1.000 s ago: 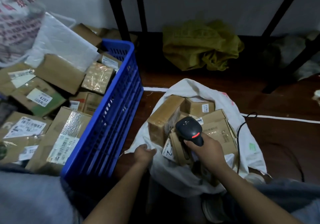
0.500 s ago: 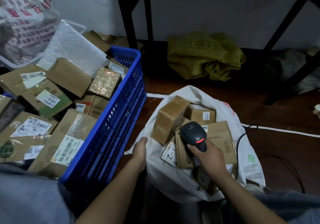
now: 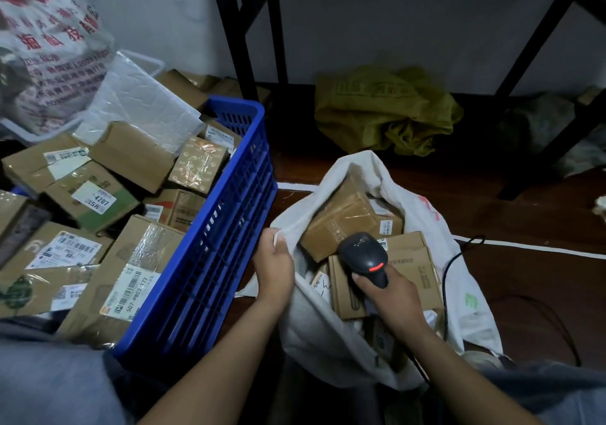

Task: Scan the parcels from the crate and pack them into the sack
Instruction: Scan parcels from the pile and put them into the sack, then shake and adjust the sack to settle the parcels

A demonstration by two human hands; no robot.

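A blue plastic crate [image 3: 210, 260] on the left is heaped with several brown cardboard parcels [image 3: 131, 280] bearing barcode labels. Right of it, a white sack [image 3: 328, 336] stands open on the floor, stuffed with several brown boxes [image 3: 344, 224]. My left hand [image 3: 275, 267] grips the sack's left rim and holds it lifted. My right hand [image 3: 392, 296] holds a black barcode scanner [image 3: 364, 255] with a red trigger, over the boxes in the sack's mouth.
A crumpled yellow-green sack [image 3: 387, 109] lies by the wall. Black shelf legs [image 3: 242, 31] rise behind the crate and at the right. The scanner's black cable [image 3: 459, 254] trails over the dark floor, across a white floor line [image 3: 524, 244]. A printed plastic bag [image 3: 49, 50] sits far left.
My left hand has closed on the sack's left rim and pulled it upward, raising the cloth over the boxes. The right hand with the scanner has stayed over the sack.
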